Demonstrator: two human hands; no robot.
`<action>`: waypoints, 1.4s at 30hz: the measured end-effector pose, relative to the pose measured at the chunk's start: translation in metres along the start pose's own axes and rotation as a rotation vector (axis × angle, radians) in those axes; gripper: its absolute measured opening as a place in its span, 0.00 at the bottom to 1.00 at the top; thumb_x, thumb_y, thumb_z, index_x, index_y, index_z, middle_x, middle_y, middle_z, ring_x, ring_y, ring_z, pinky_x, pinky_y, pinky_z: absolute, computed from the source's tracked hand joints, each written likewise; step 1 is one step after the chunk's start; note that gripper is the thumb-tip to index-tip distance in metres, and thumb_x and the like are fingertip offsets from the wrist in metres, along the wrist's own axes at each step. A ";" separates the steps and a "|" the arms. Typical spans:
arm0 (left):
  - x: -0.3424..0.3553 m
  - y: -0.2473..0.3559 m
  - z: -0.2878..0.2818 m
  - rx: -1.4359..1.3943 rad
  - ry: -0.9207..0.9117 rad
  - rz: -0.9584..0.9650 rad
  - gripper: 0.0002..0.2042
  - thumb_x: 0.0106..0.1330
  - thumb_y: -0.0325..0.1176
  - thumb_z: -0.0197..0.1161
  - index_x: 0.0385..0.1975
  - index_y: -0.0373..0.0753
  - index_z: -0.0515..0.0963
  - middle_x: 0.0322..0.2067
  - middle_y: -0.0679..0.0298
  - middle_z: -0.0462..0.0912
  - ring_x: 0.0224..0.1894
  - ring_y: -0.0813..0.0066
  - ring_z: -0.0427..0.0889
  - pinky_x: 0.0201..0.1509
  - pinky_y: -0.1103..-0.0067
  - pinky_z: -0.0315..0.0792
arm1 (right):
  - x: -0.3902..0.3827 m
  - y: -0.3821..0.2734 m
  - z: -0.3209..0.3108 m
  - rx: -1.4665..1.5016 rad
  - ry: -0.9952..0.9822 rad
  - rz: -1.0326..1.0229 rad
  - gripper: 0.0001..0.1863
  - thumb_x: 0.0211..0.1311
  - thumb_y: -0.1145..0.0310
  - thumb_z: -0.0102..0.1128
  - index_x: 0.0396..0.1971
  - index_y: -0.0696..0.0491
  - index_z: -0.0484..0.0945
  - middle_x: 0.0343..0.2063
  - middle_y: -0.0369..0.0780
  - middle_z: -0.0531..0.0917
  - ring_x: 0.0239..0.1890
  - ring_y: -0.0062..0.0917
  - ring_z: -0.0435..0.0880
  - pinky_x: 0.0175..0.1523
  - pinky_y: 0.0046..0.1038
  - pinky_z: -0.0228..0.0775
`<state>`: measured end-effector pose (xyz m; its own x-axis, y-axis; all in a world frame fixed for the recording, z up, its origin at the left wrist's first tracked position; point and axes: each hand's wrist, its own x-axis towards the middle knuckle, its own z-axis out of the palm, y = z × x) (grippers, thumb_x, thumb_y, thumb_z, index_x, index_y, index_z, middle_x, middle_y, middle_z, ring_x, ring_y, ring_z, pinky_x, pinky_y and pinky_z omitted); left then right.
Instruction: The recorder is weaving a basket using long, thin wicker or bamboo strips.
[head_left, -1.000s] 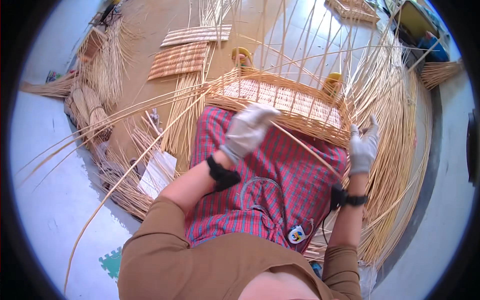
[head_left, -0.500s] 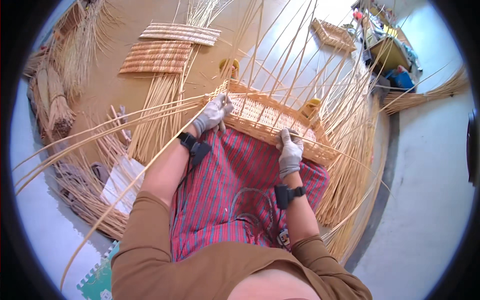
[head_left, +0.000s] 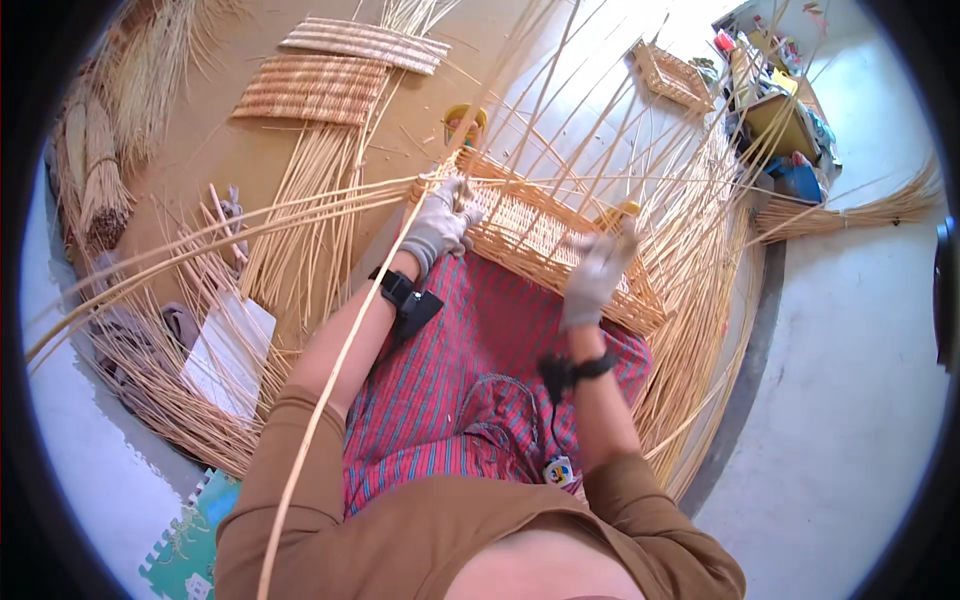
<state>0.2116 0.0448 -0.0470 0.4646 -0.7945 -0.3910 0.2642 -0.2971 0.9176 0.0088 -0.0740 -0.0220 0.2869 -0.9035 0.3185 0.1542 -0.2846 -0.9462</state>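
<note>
A pale wicker basket (head_left: 530, 222) with tall upright stakes rests at the far edge of red checked cloth (head_left: 470, 320) over my lap. My gloved left hand (head_left: 445, 218) is closed on the basket's left end, where several long rods (head_left: 310, 205) run out toward the left. A single long rod (head_left: 330, 395) passes down across my left forearm. My gloved right hand (head_left: 598, 265) is at the front right of the basket, smeared by motion; whether it holds anything is unclear.
Woven panels (head_left: 310, 90) lie beyond loose rod heaps (head_left: 700, 370). Tied bundles (head_left: 105, 180) line the left, beside a white sheet (head_left: 225, 355) and green foam mat (head_left: 180, 555). Another basket (head_left: 672, 78) and a cluttered shelf (head_left: 775, 125) stand back right. My yellow-shod foot (head_left: 465, 125) shows beyond the basket.
My left hand went leftward from the basket's front to its left end and gripped there. My right hand came in from the right end, then rose slightly from the front rim, now blurred.
</note>
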 end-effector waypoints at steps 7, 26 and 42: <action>-0.013 0.019 0.071 0.649 0.002 0.255 0.17 0.77 0.30 0.54 0.63 0.40 0.69 0.34 0.51 0.88 0.41 0.45 0.88 0.51 0.58 0.80 | -0.057 0.023 -0.075 0.054 0.112 0.562 0.08 0.83 0.66 0.48 0.54 0.49 0.72 0.48 0.47 0.87 0.41 0.29 0.89 0.31 0.24 0.80; 0.011 0.002 0.101 0.167 -0.088 -0.073 0.21 0.68 0.40 0.74 0.48 0.36 0.69 0.30 0.56 0.83 0.18 0.72 0.83 0.15 0.77 0.76 | -0.050 0.033 -0.114 0.448 0.184 0.385 0.07 0.84 0.67 0.48 0.55 0.47 0.67 0.36 0.44 0.86 0.44 0.37 0.91 0.22 0.24 0.78; 0.008 -0.003 0.181 0.854 -0.280 0.073 0.25 0.78 0.54 0.53 0.55 0.37 0.80 0.47 0.47 0.88 0.42 0.52 0.90 0.51 0.62 0.80 | 0.025 -0.008 -0.111 -0.362 0.049 0.032 0.29 0.67 0.80 0.59 0.68 0.53 0.69 0.60 0.46 0.81 0.64 0.33 0.78 0.59 0.29 0.76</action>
<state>0.0620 -0.0569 -0.0398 0.2033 -0.8937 -0.4001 -0.5274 -0.4442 0.7243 -0.0899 -0.1295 -0.0130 0.2390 -0.9257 0.2933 -0.2014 -0.3427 -0.9176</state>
